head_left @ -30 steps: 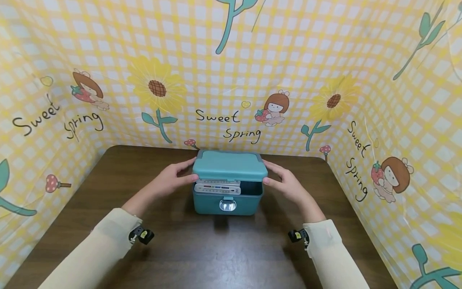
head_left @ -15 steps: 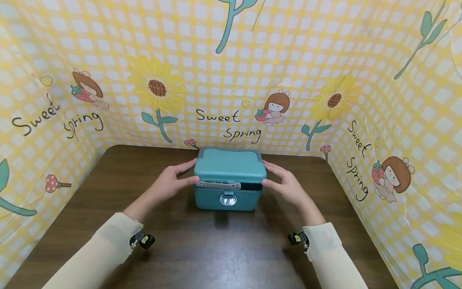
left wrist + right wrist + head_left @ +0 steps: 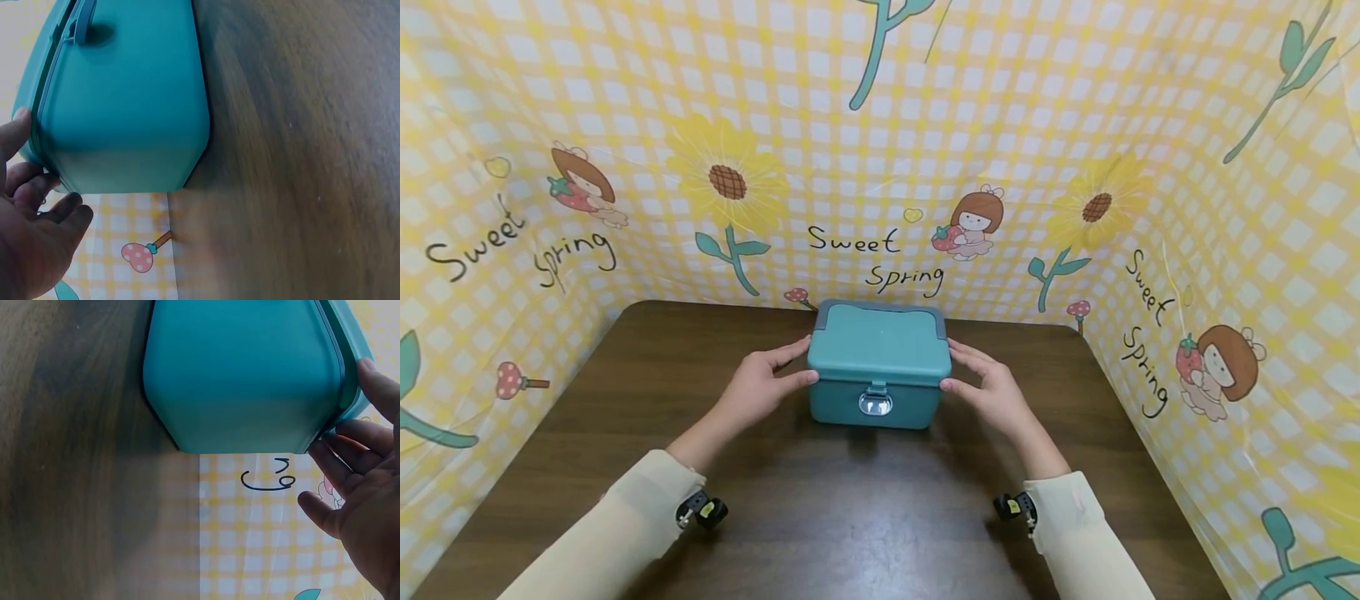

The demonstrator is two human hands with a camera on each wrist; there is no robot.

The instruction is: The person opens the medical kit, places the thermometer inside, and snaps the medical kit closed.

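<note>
A teal storage box point(image 3: 872, 407) with a front clasp point(image 3: 876, 403) stands upright near the back of the table. Its lid point(image 3: 880, 340) lies down over the body, and the contents are hidden. My left hand point(image 3: 763, 382) holds the lid's left end, thumb at the front corner and fingers along the side. At the opposite end my right hand point(image 3: 996, 396) grips the lid likewise. Both wrist views show a narrow dark seam between lid and body point(image 3: 125, 94). Thumb and fingers of the right hand point(image 3: 369, 469) touch the lid's edge there.
The brown wooden table point(image 3: 857, 525) stretches out in front of the box. A yellow checked cloth point(image 3: 880, 150) with printed flowers and figures hangs close behind and on both sides.
Both hands have brought the lid down onto the box, covering the white, flat items seen inside earlier. The front opening has narrowed to a seam, and the box appears slightly farther back.
</note>
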